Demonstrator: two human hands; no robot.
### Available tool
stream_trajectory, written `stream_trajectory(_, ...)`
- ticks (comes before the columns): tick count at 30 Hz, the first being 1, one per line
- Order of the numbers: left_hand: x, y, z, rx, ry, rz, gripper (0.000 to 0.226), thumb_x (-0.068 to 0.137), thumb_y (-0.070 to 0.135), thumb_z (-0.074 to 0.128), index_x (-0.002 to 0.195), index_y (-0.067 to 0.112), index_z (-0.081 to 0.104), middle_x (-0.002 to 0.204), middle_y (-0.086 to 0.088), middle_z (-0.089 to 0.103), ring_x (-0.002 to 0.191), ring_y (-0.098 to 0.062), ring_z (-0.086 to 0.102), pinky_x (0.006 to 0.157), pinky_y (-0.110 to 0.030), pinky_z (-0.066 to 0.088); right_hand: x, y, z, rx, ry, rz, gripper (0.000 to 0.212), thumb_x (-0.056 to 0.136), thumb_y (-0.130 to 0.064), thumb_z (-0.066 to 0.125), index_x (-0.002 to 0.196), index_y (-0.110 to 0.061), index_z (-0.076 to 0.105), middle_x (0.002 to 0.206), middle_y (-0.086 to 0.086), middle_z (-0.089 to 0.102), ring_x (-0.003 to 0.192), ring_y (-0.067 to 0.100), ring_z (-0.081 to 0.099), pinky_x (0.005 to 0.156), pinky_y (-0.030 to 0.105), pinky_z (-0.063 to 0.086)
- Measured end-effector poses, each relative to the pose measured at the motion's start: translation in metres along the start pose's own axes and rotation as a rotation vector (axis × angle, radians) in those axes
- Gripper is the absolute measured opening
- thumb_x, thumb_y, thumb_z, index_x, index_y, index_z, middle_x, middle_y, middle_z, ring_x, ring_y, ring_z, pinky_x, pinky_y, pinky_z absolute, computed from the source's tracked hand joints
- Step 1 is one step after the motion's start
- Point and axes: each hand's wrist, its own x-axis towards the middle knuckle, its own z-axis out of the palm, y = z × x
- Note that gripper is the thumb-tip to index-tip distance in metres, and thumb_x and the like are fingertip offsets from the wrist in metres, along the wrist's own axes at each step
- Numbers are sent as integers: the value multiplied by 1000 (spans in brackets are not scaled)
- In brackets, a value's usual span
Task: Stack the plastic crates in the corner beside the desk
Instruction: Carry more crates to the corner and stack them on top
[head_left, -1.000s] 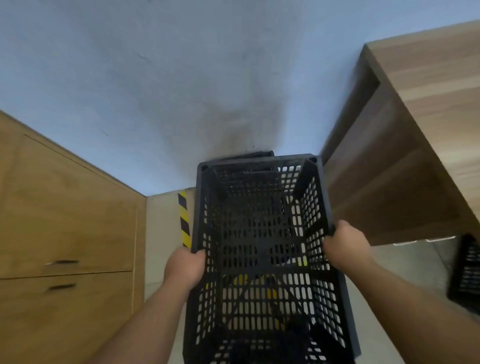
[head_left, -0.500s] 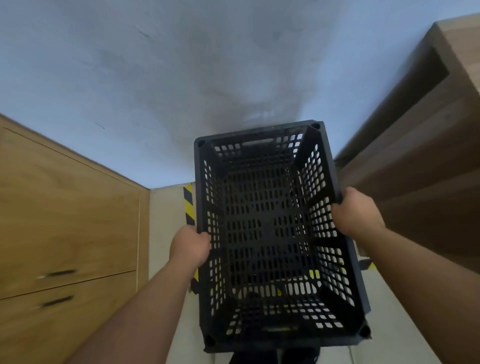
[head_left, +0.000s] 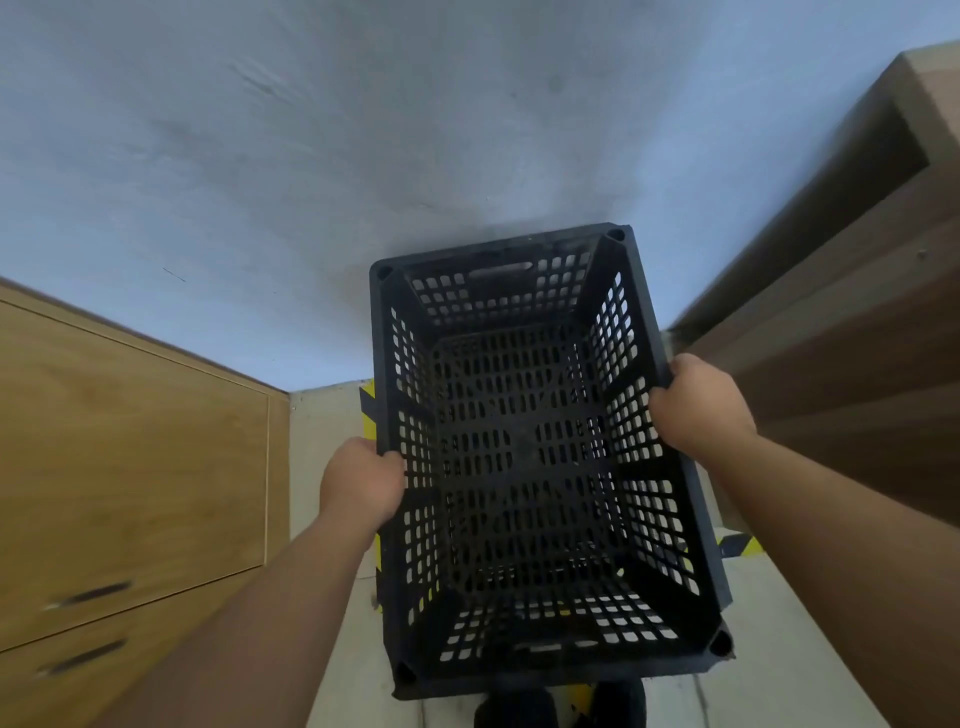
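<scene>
Black perforated plastic crate (head_left: 535, 462), open top facing camera, held up between both hands in front of pale blue wall (head_left: 311, 156). Left hand (head_left: 361, 486) gripping left long rim near its middle, fingers (head_left: 390, 460) curled over edge, thumb side outward. Right hand (head_left: 698, 410) gripping right long rim, fingers (head_left: 660, 410) curled round the edge and into the wall holes. Crate slightly tilted, far short wall with handle slot up toward wall, near short wall down by the feet. Nothing inside crate. Whether anything sits under it: cannot tell. Right of right-hand fingers, just beside crate: dark wooden desk (head_left: 831, 312) side. Left of left-hand fingers, apart from crate: light wooden cabinet (head_left: 130, 467) with two dark drawer handles. Below crate: pale floor (head_left: 332, 649), yellow-black hazard tape (head_left: 370, 415) showing past left rim and another bit by right rim. Dark shoes (head_left: 519, 709) at bottom edge, under near rim.
</scene>
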Motion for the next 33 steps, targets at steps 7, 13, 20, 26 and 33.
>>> stream_trajectory(7, 5, 7, 2, -5, 49, -6, 21, 101, 15, 52, 93, 6, 69, 92, -15, 74, 84, -33, 71, 79, -50, 61, 9, -8, 1, 12, 4, -2, 13, 96, -17, 53, 108, -12, 57, 103, 11, 64, 88, 31, 60, 74, 39, 52)
stream_trajectory(13, 5, 6, 1, -37, 69, 9, 15, 105, 18, 53, 92, 18, 62, 95, -9, 73, 88, -29, 70, 86, -53, 62, 8, -4, 2, 43, 25, -46, 16, 99, -19, 54, 112, -11, 58, 95, 5, 60, 82, 26, 57, 71, 37, 49)
stream_trajectory(20, -1, 0, 15, 10, 112, 30, 23, 108, 22, 49, 123, 12, 62, 109, -10, 71, 95, -31, 68, 87, -49, 60, 10, 1, 5, 24, 10, -59, 21, 101, -22, 56, 118, -11, 59, 106, 9, 67, 87, 27, 59, 78, 39, 53)
stream_trajectory(26, -3, -4, 5, -29, 19, 8, 32, 108, 29, 51, 136, 16, 58, 122, -10, 71, 105, -33, 69, 94, -52, 60, -4, 3, 5, 5, -50, -37, 20, 99, -24, 54, 114, -10, 58, 102, 10, 67, 91, 31, 64, 82, 49, 58)
stream_trajectory(33, -30, 0, 0, 50, 100, 68, 45, 105, 26, 58, 147, 13, 51, 136, -13, 61, 101, -26, 64, 78, -40, 55, -32, 12, -8, 4, -60, 3, 41, 99, -27, 54, 135, -7, 48, 123, 13, 59, 98, 28, 59, 84, 45, 56)
